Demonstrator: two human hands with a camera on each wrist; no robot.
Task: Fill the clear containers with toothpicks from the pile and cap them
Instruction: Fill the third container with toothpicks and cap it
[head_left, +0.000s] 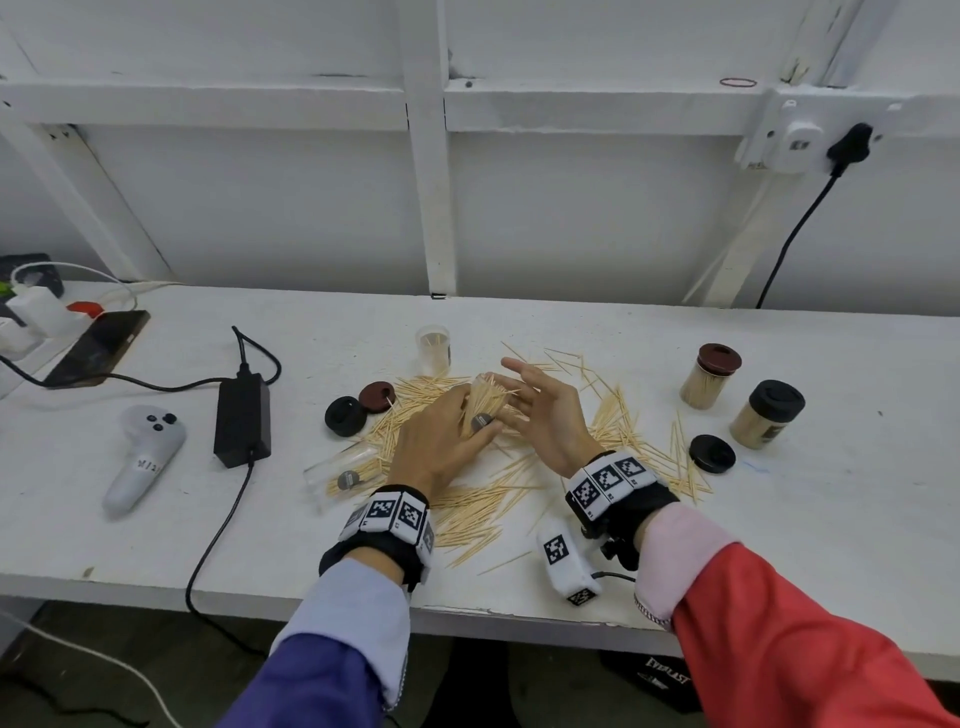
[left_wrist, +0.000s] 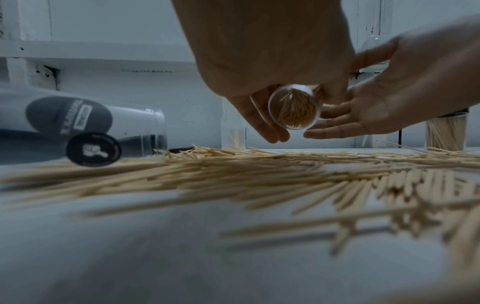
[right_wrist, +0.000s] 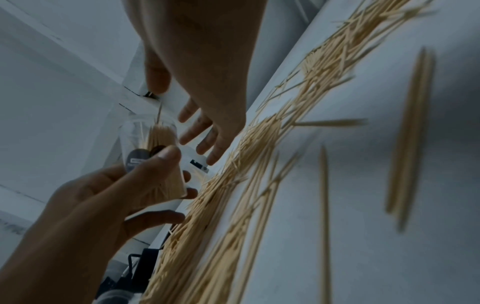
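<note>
My left hand (head_left: 453, 422) grips a clear container (head_left: 487, 399), tilted and partly filled with toothpicks, above the toothpick pile (head_left: 480, 506). The left wrist view shows its round base (left_wrist: 293, 109) between my fingers. My right hand (head_left: 532, 397) is open with fingers spread beside the container's mouth, holding nothing. In the right wrist view one toothpick sticks out of the container (right_wrist: 153, 152). An empty container (head_left: 340, 475) lies on its side at the left. Another clear container (head_left: 434, 349) stands upright behind, holding few toothpicks. Loose caps: black (head_left: 345, 415), brown (head_left: 377, 396), black (head_left: 711, 453).
Two filled, capped containers (head_left: 709, 376) (head_left: 766, 422) stand at the right. A white controller (head_left: 145, 460), a black power adapter (head_left: 243, 418) with cables and a phone (head_left: 98, 345) lie at the left. A tracker box (head_left: 563, 564) sits near the table's front edge (head_left: 260, 603).
</note>
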